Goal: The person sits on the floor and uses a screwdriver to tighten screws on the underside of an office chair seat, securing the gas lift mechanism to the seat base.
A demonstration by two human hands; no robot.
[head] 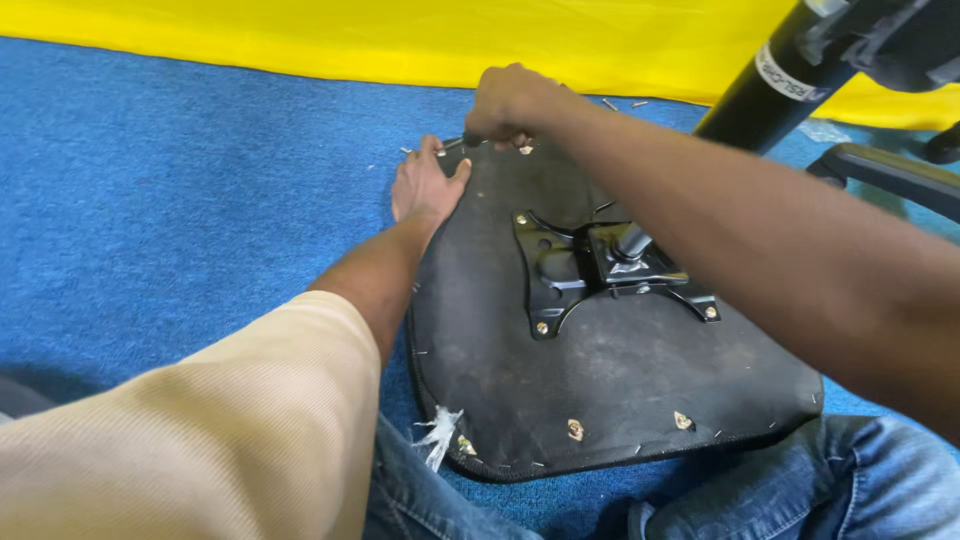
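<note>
Black fabric covers the upturned chair seat (600, 390) lying on blue carpet (180, 200). His left hand (425, 185) presses flat and unclenched on its far edge, while the right hand (512, 102) is clenched around a small dark-handled tool (470, 140) just beside it.

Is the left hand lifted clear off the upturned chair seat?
No, the left hand lies flat on the far edge of the black seat underside, beside the right hand, which grips a small tool.
</note>
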